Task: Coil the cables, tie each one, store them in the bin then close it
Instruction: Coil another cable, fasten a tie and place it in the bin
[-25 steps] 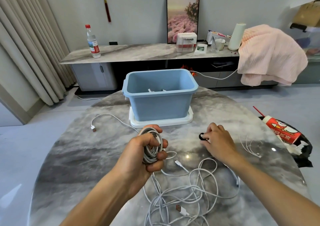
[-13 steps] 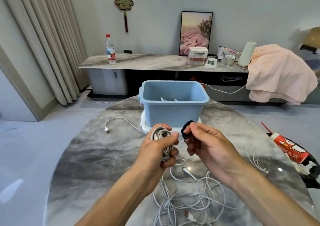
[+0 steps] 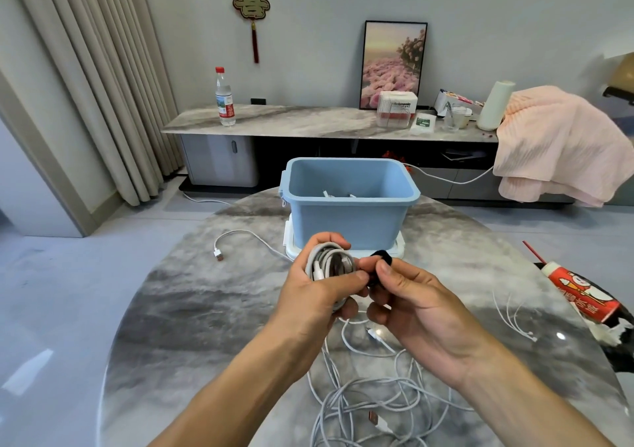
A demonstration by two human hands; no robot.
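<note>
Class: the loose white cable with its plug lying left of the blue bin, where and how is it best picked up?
Probably pinch the loose cable just behind its plug, coming from above with the left hand: that end lies flat on bare table, apart from the bin.

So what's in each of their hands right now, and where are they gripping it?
The left hand grips a coiled white cable around its bundled loops. The right hand pinches a small black tie by its lower part.

Beige curtains (image 3: 103,79), marble sideboard (image 3: 308,122), grey floor (image 3: 51,292).
</note>
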